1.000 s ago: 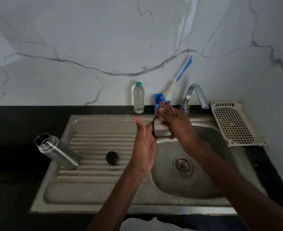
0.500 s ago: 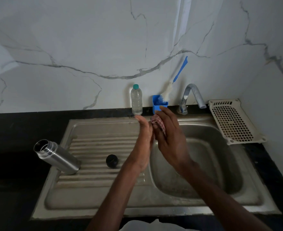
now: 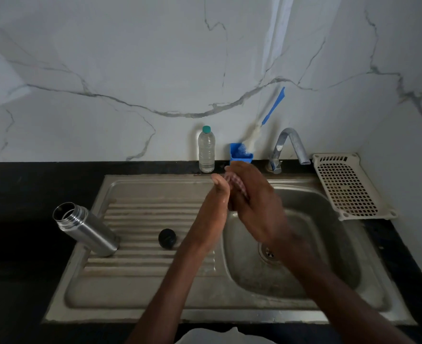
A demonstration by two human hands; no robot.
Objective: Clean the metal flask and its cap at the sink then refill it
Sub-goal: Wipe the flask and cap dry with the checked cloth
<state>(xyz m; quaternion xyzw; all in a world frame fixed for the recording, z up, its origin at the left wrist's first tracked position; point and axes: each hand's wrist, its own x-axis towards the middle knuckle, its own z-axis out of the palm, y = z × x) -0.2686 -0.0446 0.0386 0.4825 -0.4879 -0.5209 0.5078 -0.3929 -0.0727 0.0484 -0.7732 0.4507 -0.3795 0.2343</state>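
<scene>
The steel flask (image 3: 87, 229) lies tilted on the left edge of the drainboard, its open mouth pointing up and left. Its small black cap (image 3: 167, 238) sits alone on the ribbed drainboard (image 3: 140, 264), left of my left forearm. Both hands meet above the back edge of the sink basin (image 3: 329, 244). My left hand (image 3: 214, 207) is held upright with straight fingers, palm against a pinkish checked cloth (image 3: 236, 182). My right hand (image 3: 257, 204) wraps the cloth and presses it into that palm. Most of the cloth is hidden between the hands.
A clear water bottle (image 3: 206, 150) with a green top stands at the wall. Beside it are a blue holder (image 3: 239, 155) with a bottle brush (image 3: 269, 115), then the tap (image 3: 289, 147). A cream perforated tray (image 3: 348, 184) lies right of the sink on the black counter (image 3: 31, 189).
The right hand has come down from holding the cloth aloft and now presses it against the left palm. Flask and cap have not moved.
</scene>
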